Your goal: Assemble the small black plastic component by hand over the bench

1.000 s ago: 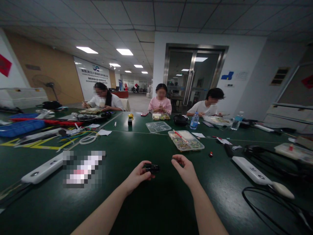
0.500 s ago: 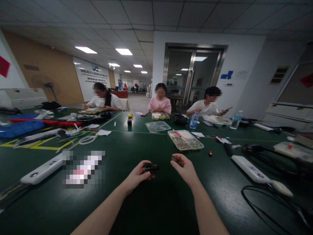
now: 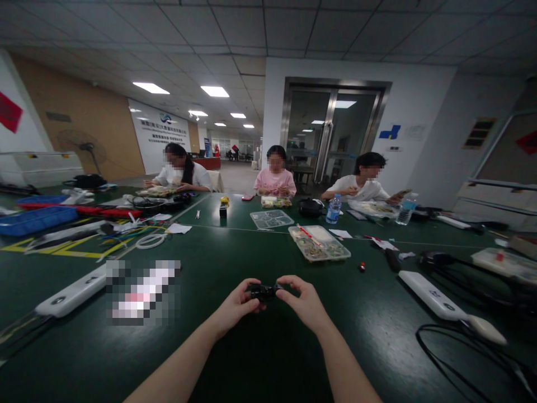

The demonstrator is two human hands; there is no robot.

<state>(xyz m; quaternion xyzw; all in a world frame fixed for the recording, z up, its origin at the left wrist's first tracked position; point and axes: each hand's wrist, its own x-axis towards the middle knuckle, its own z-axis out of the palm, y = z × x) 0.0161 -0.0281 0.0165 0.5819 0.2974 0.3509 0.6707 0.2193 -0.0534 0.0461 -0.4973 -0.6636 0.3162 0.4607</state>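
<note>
My left hand is closed on a small black part, held just above the dark green table. My right hand pinches something tiny that I cannot make out and presses its fingertips against the right end of that black part. Both hands meet in front of me, low in the middle of the view. Beyond them lies a clear compartment box holding small pieces.
Three people sit at the far side of the table. A white power strip lies to my left, another to my right with black cables. Water bottles, a second clear tray and a small red piece are farther out.
My right hand has moved left from open air to the black part, so both hands now touch it. My left hand has barely moved.
</note>
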